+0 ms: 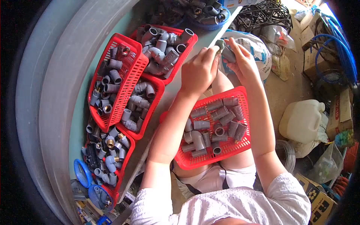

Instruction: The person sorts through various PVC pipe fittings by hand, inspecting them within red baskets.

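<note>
Beyond the basket on my lap, my two hands are raised close together. My right hand [243,62] has its fingers round a grey plastic pipe fitting [228,55], partly hidden by the fingers. My left hand [200,71] is closed in a pinch on a small dark green piece [220,45], which looks like a scrap of cloth, right at the fitting's end. Below my forearms, a red plastic basket [245,108] rests tilted across my thighs. Several grey straight couplings [201,125] and a grey elbow [197,140] lie in it.
Red baskets [140,60] of grey fittings, one tilted over another, stand on the table [180,75] to the left. A blue basket [213,25] of fittings is at the back. On the right floor are a white jug [302,120], boxes [339,114] and blue hose [333,41].
</note>
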Tool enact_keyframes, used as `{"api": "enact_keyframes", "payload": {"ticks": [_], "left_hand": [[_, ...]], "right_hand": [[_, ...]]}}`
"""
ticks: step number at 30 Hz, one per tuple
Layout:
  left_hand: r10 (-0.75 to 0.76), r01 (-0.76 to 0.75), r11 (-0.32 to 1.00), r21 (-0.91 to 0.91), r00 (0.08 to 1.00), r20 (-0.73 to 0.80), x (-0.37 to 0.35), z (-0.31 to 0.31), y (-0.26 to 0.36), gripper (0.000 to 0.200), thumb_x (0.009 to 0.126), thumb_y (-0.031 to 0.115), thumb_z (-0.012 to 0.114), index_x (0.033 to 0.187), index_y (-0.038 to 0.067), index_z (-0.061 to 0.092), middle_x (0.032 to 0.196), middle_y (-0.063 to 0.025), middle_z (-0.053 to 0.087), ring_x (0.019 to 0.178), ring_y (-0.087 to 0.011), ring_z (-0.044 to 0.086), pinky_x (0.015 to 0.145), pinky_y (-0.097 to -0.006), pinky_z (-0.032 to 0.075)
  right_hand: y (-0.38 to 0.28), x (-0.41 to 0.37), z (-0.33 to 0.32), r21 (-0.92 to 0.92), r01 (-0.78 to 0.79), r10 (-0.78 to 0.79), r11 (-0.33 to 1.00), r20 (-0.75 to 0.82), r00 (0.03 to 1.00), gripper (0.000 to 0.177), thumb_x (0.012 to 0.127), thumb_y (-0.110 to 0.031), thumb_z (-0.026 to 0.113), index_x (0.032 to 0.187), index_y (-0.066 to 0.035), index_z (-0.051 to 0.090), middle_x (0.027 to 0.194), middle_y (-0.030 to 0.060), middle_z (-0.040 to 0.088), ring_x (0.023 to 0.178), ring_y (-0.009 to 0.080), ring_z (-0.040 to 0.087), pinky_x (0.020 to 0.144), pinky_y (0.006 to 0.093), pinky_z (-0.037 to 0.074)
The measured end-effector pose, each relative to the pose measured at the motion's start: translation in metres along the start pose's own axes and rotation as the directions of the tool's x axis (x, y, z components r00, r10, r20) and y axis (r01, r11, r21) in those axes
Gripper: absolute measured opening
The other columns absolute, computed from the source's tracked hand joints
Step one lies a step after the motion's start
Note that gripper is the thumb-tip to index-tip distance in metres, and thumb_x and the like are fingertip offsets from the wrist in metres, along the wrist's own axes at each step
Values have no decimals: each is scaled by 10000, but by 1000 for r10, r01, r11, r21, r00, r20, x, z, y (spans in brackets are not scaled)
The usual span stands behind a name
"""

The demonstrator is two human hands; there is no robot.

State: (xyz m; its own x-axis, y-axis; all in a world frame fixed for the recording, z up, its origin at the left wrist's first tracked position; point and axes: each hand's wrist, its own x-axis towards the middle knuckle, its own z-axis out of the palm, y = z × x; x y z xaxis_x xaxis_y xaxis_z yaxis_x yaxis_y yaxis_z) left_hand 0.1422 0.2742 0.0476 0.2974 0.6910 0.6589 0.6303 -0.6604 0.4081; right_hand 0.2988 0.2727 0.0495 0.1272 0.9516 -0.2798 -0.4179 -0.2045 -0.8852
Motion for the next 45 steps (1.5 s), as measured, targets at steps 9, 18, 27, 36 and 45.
{"api": "enact_keyframes", "payload": {"ticks": [9,18,27,36,45], "left_hand": [[52,-47,998,50,992,-113,1,-3,-4,203,903,141,627,1099,94,609,900,-85,644,796,-288,659,657,-380,530],[29,-29,999,-18,1000,-8,-2,1,0,201,925,123,611,1123,90,622,996,-105,634,902,-318,652,736,-405,531],[106,-105,994,-13,992,63,4,-2,-7,202,917,137,614,1117,138,650,948,-88,648,822,-292,668,672,-391,543],[69,-67,997,-43,997,44,7,-12,-5,218,909,113,625,1125,108,653,956,-101,661,858,-309,667,706,-397,535],[97,-97,995,4,995,29,5,-6,-9,218,913,147,638,1126,112,669,946,-92,650,836,-287,668,688,-377,542]], "right_hand": [[16,8,-1,77,-49,35,996,175,984,356,965,-386,621,1173,-102,675,928,3,642,748,60,606,616,183,546],[18,11,-10,54,0,-11,999,214,977,352,959,-356,635,1170,-78,679,942,-6,671,807,42,616,653,201,535],[20,15,-14,-16,-89,90,996,71,993,405,934,-465,641,1017,-72,689,849,-18,649,694,49,608,598,185,510],[18,3,-5,-3,17,-16,1000,131,991,380,907,-394,697,1136,-92,691,884,-11,671,708,50,617,608,184,512],[19,10,-10,-14,-45,46,999,108,993,347,928,-372,668,1132,-94,702,890,-20,668,707,33,587,616,174,497]]}}
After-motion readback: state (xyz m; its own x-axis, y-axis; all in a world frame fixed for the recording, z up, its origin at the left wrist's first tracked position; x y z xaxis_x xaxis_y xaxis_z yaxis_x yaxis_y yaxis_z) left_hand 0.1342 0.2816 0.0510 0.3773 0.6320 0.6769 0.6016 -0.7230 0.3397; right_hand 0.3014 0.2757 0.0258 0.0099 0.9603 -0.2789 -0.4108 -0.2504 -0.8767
